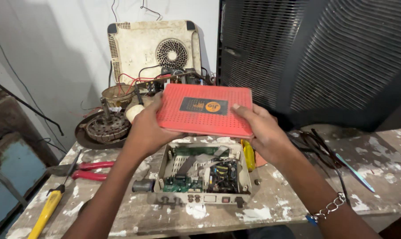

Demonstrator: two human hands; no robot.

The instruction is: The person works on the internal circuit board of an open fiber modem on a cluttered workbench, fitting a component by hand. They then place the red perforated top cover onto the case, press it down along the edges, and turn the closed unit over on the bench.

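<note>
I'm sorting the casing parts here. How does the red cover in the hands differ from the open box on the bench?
The red cover is held in the air by both hands; the open box rests on the bench. The cover is red and perforated, the box pale grey. The cover is a thin lid; the box is a tray holding circuit boards. Both are rectangular and look similar in footprint.
</note>
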